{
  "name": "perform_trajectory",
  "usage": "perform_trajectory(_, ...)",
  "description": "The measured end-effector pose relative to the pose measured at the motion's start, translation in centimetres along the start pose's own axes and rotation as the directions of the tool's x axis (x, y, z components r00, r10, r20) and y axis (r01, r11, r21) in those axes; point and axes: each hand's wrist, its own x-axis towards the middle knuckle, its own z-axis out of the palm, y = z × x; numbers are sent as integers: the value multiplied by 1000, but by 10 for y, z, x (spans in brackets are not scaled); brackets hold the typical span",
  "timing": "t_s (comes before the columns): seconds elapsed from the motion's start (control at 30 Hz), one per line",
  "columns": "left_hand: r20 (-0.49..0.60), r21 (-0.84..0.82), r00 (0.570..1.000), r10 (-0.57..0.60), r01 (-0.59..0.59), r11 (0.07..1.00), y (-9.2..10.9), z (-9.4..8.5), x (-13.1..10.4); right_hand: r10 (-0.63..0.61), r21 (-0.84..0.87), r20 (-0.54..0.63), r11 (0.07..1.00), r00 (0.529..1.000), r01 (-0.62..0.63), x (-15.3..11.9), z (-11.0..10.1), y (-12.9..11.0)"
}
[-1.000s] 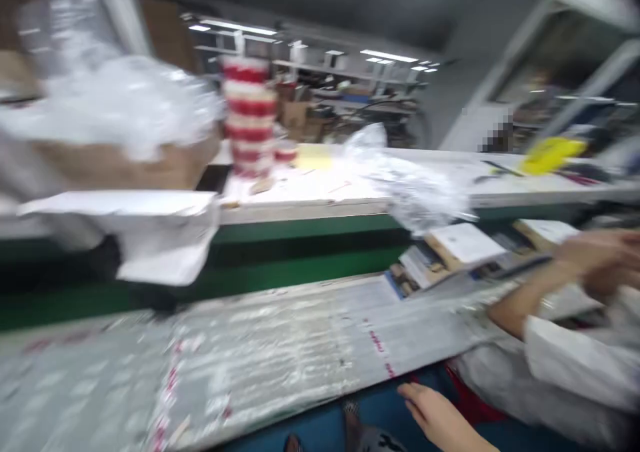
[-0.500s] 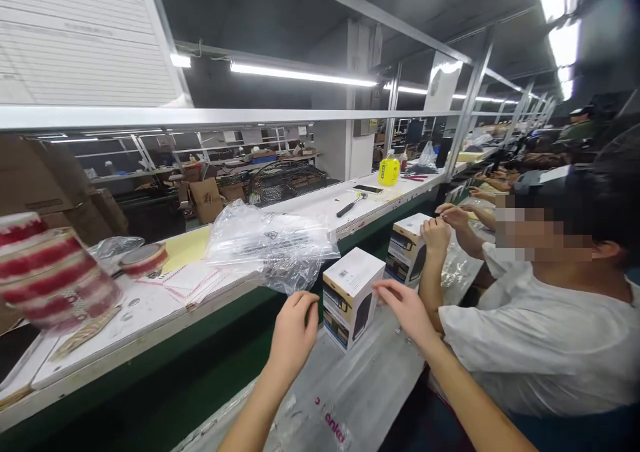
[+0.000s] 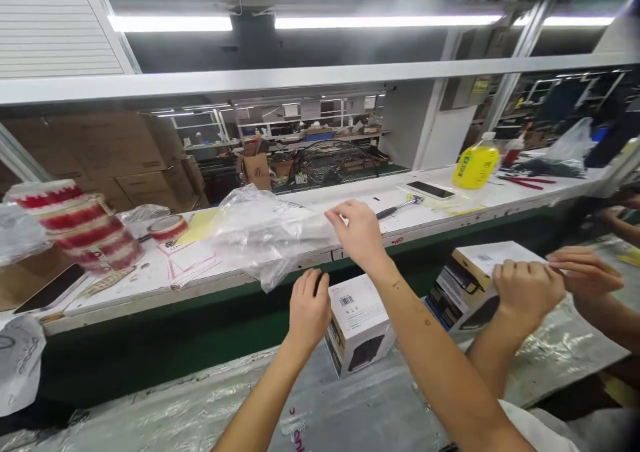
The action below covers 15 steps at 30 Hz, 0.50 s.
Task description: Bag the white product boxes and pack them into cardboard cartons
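Observation:
A printed carton [image 3: 361, 309] with a white top and a barcode stands on the plastic-covered work surface in front of me. My left hand [image 3: 309, 307] is at the carton's left edge, fingers bent and partly apart, holding nothing; whether it touches the carton I cannot tell. Across the carton reaches my right hand [image 3: 356, 232], its thumb and fingers pinched at the right end of a clear plastic bag [image 3: 270, 235]. That bag lies in a crumpled pile on the white shelf, one part hanging over the front edge.
To the right, a co-worker's hands [image 3: 530, 289] are at a second carton [image 3: 463, 292]. On the shelf [image 3: 345, 195] are tape rolls [image 3: 80, 222], a hammer [image 3: 397, 207], a phone [image 3: 429, 189] and a yellow bottle [image 3: 475, 165]. A metal rail [image 3: 300, 79] crosses above.
The view has turned right and come closer to the shelf. My right hand has moved from the carton's right side up to the plastic bag. My left hand stays by the carton.

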Motion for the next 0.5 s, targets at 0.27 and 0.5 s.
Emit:
perform_trajectory(0.27,-58,116,990,130,-123,986,-11,21,49,-87,22,-90,996,992,90,107,-37,-8)
perform_trajectory(0.5,22,-120,993,112,-108,987,-2,9,72,-41,233,-403,962,914,145,103,-110,-65)
